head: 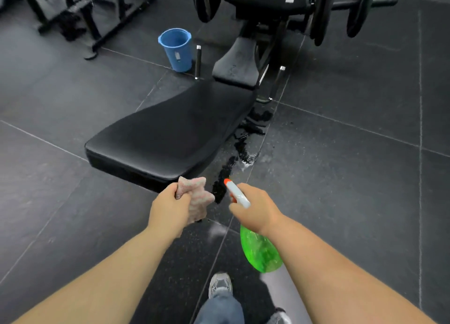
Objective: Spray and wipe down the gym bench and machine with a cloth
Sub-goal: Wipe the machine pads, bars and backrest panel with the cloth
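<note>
A black padded gym bench (170, 131) stretches away from me across the middle of the view, joined at its far end to a black machine (267, 4) carrying weight plates. My left hand (168, 211) grips a bunched pinkish cloth (197, 199) just in front of the bench's near end. My right hand (255, 209) holds a green spray bottle (260, 250) by its white and orange trigger head, nozzle pointing toward the bench.
A blue bucket (176, 48) stands on the floor left of the bench's far end. Wet dark patches (246, 138) lie on the floor tiles along the bench's right side. Another black frame (85, 19) stands at the back left. My shoe (220, 284) is below.
</note>
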### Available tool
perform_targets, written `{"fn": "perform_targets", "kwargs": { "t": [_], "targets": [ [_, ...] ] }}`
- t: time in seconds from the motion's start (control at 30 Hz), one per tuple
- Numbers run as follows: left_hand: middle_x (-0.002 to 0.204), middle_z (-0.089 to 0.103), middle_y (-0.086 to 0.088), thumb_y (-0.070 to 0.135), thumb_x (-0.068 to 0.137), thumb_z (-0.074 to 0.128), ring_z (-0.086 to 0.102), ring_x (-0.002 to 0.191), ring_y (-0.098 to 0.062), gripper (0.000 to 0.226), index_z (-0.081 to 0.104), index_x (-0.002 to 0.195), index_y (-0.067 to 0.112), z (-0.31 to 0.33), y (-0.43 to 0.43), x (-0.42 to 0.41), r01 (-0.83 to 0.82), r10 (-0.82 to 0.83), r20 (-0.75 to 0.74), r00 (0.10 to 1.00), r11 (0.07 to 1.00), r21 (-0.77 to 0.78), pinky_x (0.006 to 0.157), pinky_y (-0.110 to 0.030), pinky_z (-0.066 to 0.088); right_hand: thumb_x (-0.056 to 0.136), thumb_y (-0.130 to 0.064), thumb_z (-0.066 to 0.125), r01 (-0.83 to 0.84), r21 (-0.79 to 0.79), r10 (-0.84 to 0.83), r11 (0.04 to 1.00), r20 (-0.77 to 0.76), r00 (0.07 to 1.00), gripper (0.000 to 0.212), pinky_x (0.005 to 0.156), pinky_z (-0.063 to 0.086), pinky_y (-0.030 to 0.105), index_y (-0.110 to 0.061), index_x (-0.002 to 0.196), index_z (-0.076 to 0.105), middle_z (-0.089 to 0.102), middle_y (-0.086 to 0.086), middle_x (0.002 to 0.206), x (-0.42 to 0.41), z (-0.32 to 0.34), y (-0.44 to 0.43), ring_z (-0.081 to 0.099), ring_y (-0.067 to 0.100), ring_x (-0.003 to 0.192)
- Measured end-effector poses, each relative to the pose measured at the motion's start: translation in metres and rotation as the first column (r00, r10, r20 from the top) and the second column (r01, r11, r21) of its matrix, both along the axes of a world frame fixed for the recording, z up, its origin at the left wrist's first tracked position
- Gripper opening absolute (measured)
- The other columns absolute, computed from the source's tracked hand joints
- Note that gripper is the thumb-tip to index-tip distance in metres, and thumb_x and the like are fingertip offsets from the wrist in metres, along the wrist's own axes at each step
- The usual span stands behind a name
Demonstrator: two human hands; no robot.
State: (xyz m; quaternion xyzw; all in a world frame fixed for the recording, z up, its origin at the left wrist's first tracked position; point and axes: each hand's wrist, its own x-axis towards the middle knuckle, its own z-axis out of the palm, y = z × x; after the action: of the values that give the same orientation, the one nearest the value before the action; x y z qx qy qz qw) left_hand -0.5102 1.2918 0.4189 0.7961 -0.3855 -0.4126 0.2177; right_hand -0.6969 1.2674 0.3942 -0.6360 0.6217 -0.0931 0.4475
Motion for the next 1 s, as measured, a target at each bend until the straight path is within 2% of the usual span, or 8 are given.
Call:
{"fn": "perform_targets", "kwargs": {
  "t": [0.2,0.3,0.47,0.57,0.6,0.7,0.87,1.0],
  "targets": [
    [0.085,0.068,0.003,0.028,0.096,0.047,0.063,0.081,-0.017,0.019,0.063,0.087,0.026,-0.002,-0.011,-0.014,-0.111,0.109,0.090,0.990,0.994,0.017,0.068,-0.034,0.051,0.084,-0.021,0.056,-0.131,0.034,0.130,0.991,0.032,0.991,0.008,0.065,0.043,0.034,-0.014,0.089,0.053,0.059,0.002,0.082,-0.017,-0.002,-0.030,0.054,0.027,0.078],
    [0.085,0.070,0.000,0.028,0.098,0.048,0.064,0.078,-0.017,0.019,0.064,0.088,0.023,-0.005,-0.007,-0.024,-0.245,0.243,0.093,0.966,0.969,0.011,0.065,-0.034,0.051,0.087,-0.022,0.055,-0.256,0.016,0.256,0.966,0.025,0.966,0.008,0.060,0.035,0.033,-0.019,0.087,0.048,0.053,-0.002,0.082,-0.029,-0.002,-0.042,0.049,0.023,0.077],
    [0.090,0.068,-0.003,0.025,0.099,0.047,0.064,0.080,-0.026,0.017,0.064,0.097,0.020,-0.010,0.011,-0.047,-0.502,0.498,0.131,0.857,0.865,-0.004,0.060,-0.033,0.049,0.090,-0.023,0.054,-0.437,-0.053,0.438,0.898,0.005,0.899,0.013,0.065,0.032,0.032,-0.013,0.098,0.053,0.056,0.003,0.092,-0.047,0.003,-0.055,0.049,0.024,0.081],
    [0.091,0.069,-0.003,0.024,0.098,0.050,0.065,0.084,-0.025,0.015,0.064,0.096,0.019,-0.013,0.022,-0.060,-0.623,0.624,0.057,0.779,0.781,-0.041,0.073,-0.039,0.052,0.090,-0.024,0.054,-0.516,-0.060,0.517,0.855,0.002,0.856,0.014,0.063,0.034,0.032,-0.014,0.100,0.053,0.056,0.001,0.090,-0.042,0.004,-0.061,0.049,0.022,0.076],
    [0.091,0.070,-0.003,0.023,0.098,0.051,0.066,0.084,-0.024,0.015,0.065,0.096,0.019,-0.012,0.026,-0.064,-0.659,0.660,0.024,0.751,0.751,-0.049,0.074,-0.038,0.052,0.090,-0.024,0.054,-0.543,-0.069,0.544,0.837,-0.002,0.839,0.013,0.062,0.033,0.032,-0.014,0.099,0.052,0.055,0.000,0.089,-0.037,0.004,-0.060,0.048,0.022,0.076],
    [0.087,0.069,-0.004,0.022,0.097,0.051,0.066,0.081,-0.025,0.016,0.065,0.092,0.018,-0.015,0.036,-0.071,-0.703,0.703,-0.032,0.711,0.709,-0.058,0.067,-0.035,0.050,0.090,-0.024,0.054,-0.580,-0.115,0.584,0.806,-0.003,0.812,0.012,0.062,0.032,0.033,-0.013,0.096,0.051,0.053,-0.002,0.089,-0.021,0.002,-0.051,0.047,0.021,0.076],
    [0.074,0.062,-0.002,0.025,0.098,0.046,0.055,0.062,-0.021,0.024,0.059,0.080,0.018,-0.010,0.048,-0.068,-0.728,0.725,-0.065,0.686,0.683,-0.061,0.057,-0.031,0.044,0.090,-0.022,0.054,-0.545,-0.144,0.549,0.826,-0.021,0.836,0.012,0.056,0.029,0.034,-0.013,0.087,0.047,0.048,-0.003,0.079,0.001,-0.001,-0.042,0.044,0.020,0.069],
    [0.084,0.069,0.008,0.030,0.101,0.046,0.064,0.076,-0.011,0.022,0.065,0.092,0.025,-0.003,0.059,-0.060,-0.718,0.712,-0.097,0.696,0.691,-0.079,0.061,-0.027,0.050,0.093,-0.023,0.049,-0.530,-0.146,0.522,0.836,-0.088,0.848,0.017,0.057,0.029,0.035,-0.010,0.083,0.046,0.047,-0.001,0.078,0.002,-0.005,-0.036,0.044,0.024,0.074]
  ]
}}
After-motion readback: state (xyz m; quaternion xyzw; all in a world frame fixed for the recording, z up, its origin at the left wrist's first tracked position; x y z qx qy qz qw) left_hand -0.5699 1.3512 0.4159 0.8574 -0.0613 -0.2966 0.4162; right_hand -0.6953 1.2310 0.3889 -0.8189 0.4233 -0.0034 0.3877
